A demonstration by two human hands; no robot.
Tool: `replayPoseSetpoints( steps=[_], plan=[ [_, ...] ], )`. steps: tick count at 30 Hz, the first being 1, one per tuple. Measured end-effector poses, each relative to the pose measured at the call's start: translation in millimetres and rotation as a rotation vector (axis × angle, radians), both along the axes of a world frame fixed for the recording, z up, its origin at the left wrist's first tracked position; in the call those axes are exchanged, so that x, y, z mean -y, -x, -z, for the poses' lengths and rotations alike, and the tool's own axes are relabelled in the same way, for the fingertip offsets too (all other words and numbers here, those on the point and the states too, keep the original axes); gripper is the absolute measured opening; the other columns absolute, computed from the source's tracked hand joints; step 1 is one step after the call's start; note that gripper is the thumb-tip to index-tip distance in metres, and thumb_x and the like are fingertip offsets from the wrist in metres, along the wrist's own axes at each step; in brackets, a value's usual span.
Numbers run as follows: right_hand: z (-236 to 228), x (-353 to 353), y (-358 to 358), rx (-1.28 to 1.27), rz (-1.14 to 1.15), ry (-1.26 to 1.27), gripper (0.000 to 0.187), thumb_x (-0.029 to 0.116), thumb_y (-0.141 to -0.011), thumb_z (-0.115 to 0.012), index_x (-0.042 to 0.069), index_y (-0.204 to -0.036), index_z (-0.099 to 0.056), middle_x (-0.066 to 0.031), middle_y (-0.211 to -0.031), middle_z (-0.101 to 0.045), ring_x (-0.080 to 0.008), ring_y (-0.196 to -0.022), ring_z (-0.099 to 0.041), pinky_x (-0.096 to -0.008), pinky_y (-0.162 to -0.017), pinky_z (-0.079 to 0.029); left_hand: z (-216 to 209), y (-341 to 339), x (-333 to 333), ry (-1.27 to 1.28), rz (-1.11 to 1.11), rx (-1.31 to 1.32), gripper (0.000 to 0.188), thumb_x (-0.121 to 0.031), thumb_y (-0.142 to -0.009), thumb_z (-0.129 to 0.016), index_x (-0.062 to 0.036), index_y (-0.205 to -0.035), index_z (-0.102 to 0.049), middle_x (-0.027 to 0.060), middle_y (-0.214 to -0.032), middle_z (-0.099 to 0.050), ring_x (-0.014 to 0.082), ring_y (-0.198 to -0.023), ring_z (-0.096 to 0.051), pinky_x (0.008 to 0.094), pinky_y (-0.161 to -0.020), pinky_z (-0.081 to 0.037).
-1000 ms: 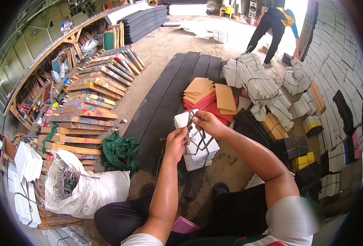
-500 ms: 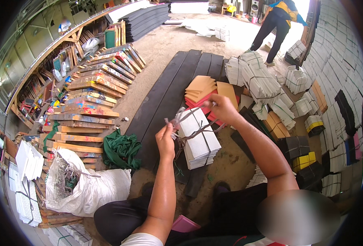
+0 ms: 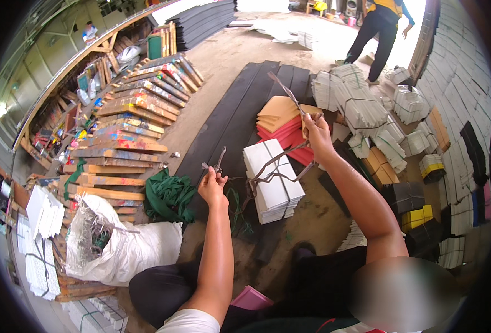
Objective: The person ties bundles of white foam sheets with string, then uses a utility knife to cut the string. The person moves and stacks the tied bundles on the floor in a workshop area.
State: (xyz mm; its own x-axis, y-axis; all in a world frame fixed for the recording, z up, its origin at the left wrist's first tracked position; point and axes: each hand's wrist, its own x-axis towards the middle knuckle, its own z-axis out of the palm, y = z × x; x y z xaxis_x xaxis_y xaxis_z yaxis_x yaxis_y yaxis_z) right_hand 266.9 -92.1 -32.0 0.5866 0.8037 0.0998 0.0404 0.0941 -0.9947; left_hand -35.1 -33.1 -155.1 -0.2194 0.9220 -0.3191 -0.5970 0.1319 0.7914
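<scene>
A stack of white sheets (image 3: pixel 268 191) stands in front of me, with one thin dark cord running around it. More loose brownish-grey cord (image 3: pixel 281 176) drapes slackly across its top. My right hand (image 3: pixel 317 136), beyond and right of the stack, is closed on this cord, and a loose end sticks up past the fingers. My left hand (image 3: pixel 212 187), left of the stack, pinches the cord's other end between fingertips. Behind the stack lie red sheets (image 3: pixel 286 136) and orange sheets (image 3: pixel 278 111). Green string (image 3: pixel 238 213) lies on the floor nearby.
Long black sheets (image 3: pixel 229 105) lie beneath and beyond. At left are a green cloth (image 3: pixel 168 195), a white sack (image 3: pixel 145 244) of cord scraps and paint-stained wooden frames (image 3: pixel 129 125). Tied white bundles (image 3: pixel 353 100) crowd the right. Another person (image 3: pixel 375 33) stands at the far right.
My hands have moved apart, the right one up and rightward, the left one slightly left, spreading the cord. The other person has straightened up.
</scene>
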Motion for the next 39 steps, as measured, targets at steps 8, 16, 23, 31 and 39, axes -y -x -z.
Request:
replayPoseSetpoints(
  steps=[8,16,23,31,39],
  plan=[
    [19.1,-13.7,36.1,0.172,-0.183,0.024,0.021,0.025,-0.107,-0.058,0.007,-0.096,-0.059,0.0059,-0.073,-0.047,-0.0056,-0.065,-0.042,-0.0242,-0.059,-0.034,74.4,83.4,-17.2,-0.04,-0.269,-0.183,0.009,0.002,-0.088,-0.07,0.0009,-0.097,-0.07,0.0086,-0.093,-0.07,0.0156,-0.071,-0.066,0.0286,-0.058,-0.055],
    [-14.4,-48.0,174.8,-0.005,-0.523,-0.029,0.015,0.028,-0.106,-0.057,0.013,-0.103,-0.057,0.0031,-0.072,-0.053,-0.0053,-0.059,-0.042,-0.0241,-0.052,-0.031,-151.9,158.7,-46.5,-0.33,0.214,-1.01,0.014,-0.01,-0.09,-0.076,0.004,-0.089,-0.075,0.0074,-0.075,-0.072,0.0123,-0.06,-0.067,0.0256,-0.057,-0.051],
    [-41.3,-45.1,247.1,0.085,-0.67,-0.138,0.014,0.02,-0.106,-0.059,0.006,-0.102,-0.057,0.0024,-0.073,-0.05,-0.0078,-0.065,-0.047,-0.0261,-0.058,-0.037,-241.3,361.0,21.7,-0.101,0.132,-2.049,0.02,-0.02,-0.082,-0.076,0.0005,-0.083,-0.077,0.0211,-0.073,-0.072,0.0348,-0.069,-0.073,0.0414,-0.067,-0.056],
    [-29.4,-25.7,229.9,0.156,-0.657,-0.075,0.013,0.017,-0.101,-0.064,0.005,-0.096,-0.061,0.0026,-0.073,-0.051,-0.0081,-0.067,-0.047,-0.028,-0.061,-0.039,-147.0,509.7,87.9,0.358,0.322,-2.096,0.039,-0.029,-0.078,-0.082,0.0006,-0.103,-0.075,0.0294,-0.109,-0.072,0.0429,-0.105,-0.07,0.0484,-0.091,-0.056],
    [-46.6,-4.9,209.5,-0.091,-0.681,0.086,0.013,0.022,-0.103,-0.063,0.013,-0.094,-0.062,0.006,-0.072,-0.051,-0.0035,-0.054,-0.038,-0.023,-0.045,-0.026,-262.3,316.1,57.8,-0.324,0.032,-1.615,0.041,-0.034,-0.087,-0.082,0.0026,-0.102,-0.074,0.0183,-0.103,-0.076,0.0263,-0.094,-0.074,0.0369,-0.085,-0.056]
  ],
)
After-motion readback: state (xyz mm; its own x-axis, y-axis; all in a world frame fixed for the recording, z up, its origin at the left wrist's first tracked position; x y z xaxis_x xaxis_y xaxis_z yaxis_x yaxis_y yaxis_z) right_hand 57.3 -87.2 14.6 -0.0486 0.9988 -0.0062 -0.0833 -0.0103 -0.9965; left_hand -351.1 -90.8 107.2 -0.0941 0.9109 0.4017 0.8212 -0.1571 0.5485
